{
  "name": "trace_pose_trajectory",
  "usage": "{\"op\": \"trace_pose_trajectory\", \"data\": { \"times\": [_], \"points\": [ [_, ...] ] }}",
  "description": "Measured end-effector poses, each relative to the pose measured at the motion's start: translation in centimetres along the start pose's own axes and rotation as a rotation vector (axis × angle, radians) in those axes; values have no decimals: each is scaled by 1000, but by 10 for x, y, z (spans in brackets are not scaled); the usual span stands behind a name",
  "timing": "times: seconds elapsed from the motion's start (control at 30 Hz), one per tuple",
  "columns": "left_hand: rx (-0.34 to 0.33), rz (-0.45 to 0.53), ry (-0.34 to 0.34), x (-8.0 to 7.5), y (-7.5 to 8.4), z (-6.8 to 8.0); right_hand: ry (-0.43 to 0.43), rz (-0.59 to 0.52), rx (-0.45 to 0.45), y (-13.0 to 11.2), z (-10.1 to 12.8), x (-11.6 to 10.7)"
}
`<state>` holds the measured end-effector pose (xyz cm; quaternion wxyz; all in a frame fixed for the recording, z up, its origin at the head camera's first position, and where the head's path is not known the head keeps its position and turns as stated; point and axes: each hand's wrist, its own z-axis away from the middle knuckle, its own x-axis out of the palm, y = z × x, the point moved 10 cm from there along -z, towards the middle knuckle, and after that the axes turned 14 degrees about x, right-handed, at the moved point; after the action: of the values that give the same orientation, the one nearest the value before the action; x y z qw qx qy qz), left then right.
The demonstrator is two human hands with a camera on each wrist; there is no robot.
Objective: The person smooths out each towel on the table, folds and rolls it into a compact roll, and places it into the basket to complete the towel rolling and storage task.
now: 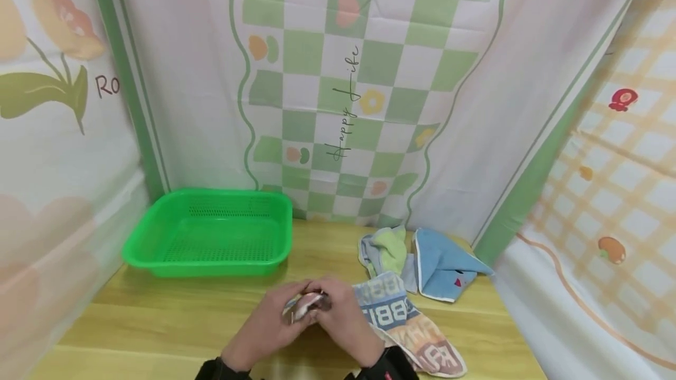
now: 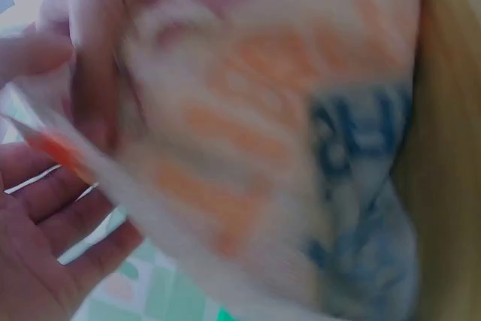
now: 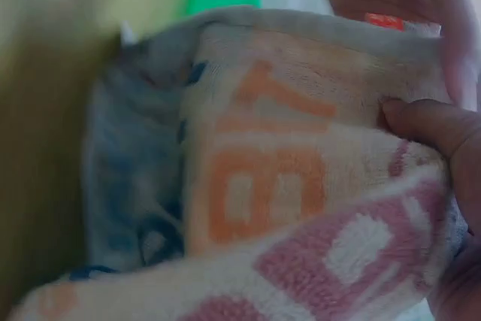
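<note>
patterned curtains, checked green in the middle and flowered at the sides, wall in a wooden worktop (image 1: 158,315). at the far left sits a green basket (image 1: 211,232) with a perforated bottom, and nothing lies in it that i can see. nearer the middle, my left hand (image 1: 269,324) and my right hand (image 1: 343,321) meet at the worktop's front edge, both with fingers curled round one end of a lettered towel (image 1: 406,324); the grip is closed on the cloth, my right thumb (image 3: 428,125) pressing into its nap. the rest of the towel trails to the right along the worktop. i judge i'm partway through folding or rolling it from this end, and the next move would call for keeping the edges even while turning the cloth over. further right, a green cloth (image 1: 385,251) and a blue cloth (image 1: 443,263) lie crumpled just beside each other near the curtain.
</note>
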<state>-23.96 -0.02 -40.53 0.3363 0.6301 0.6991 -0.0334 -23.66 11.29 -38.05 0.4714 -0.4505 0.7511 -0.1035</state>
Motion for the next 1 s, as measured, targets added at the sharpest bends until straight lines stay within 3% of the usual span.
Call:
{"op": "trace_pose_trajectory", "data": {
  "times": [0.1,0.23,0.33,0.43,0.63,0.73,0.87,1.0],
  "points": [
    [-6,-24,43,-8,1,12,-58,-40,34,8,13,18],
    [-87,-125,128,-43,-11,26,-154,-16,143,38,34,23],
    [-112,-206,204,-78,-19,31,-218,-20,273,74,52,10],
    [-129,-300,236,-104,-23,35,-257,-2,382,109,67,-14],
    [-161,-388,222,-124,-31,43,-336,68,562,151,88,-50],
    [-154,-398,214,-126,-41,41,-315,137,557,156,80,-65],
    [-127,-396,207,-131,-53,29,-222,208,548,153,48,-93],
    [-16,-412,253,-143,-46,11,-79,331,466,135,12,-133]
  ]
}}
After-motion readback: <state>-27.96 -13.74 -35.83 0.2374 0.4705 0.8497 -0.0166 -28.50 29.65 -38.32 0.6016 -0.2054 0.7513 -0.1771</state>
